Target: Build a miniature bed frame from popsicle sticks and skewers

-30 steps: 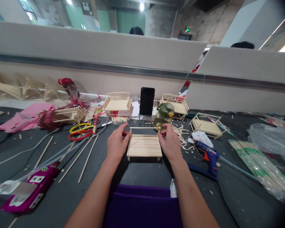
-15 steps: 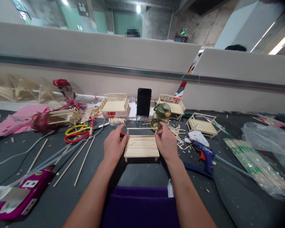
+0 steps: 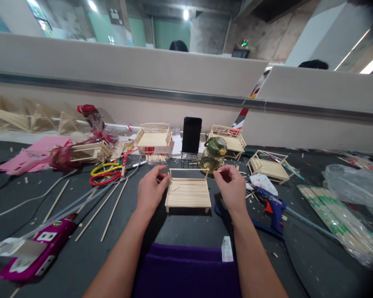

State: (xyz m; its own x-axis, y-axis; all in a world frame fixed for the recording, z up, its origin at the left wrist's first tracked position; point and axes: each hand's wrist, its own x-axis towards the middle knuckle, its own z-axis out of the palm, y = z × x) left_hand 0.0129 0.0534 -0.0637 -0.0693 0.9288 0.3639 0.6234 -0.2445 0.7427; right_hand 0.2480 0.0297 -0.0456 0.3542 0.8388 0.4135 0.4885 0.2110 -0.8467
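Observation:
A small model bed of thin wooden sticks [image 3: 189,194] stands on the dark table between my hands, a thin rail raised along its back on two posts. My left hand [image 3: 152,188] is at its back left corner, thumb and fingertips closed around the left post. My right hand [image 3: 231,186] is off the model's right side, thumb and forefinger pinched together. Whether a small stick piece sits in that pinch is hard to tell. A short loose stick [image 3: 175,189] lies on the slatted top.
Behind stand a phone [image 3: 192,135] on a wire stand, a green bottle [image 3: 215,151] and finished stick models [image 3: 153,138]. At right lie a blue glue gun [image 3: 273,211] and bagged sticks [image 3: 335,215]. Left are red-and-yellow-handled tools [image 3: 105,178], long sticks [image 3: 114,211] and a purple power strip [image 3: 39,248].
My right hand has let go of the model's right post and moved right, away from it. My left hand stays at the left post. The view has shifted slightly.

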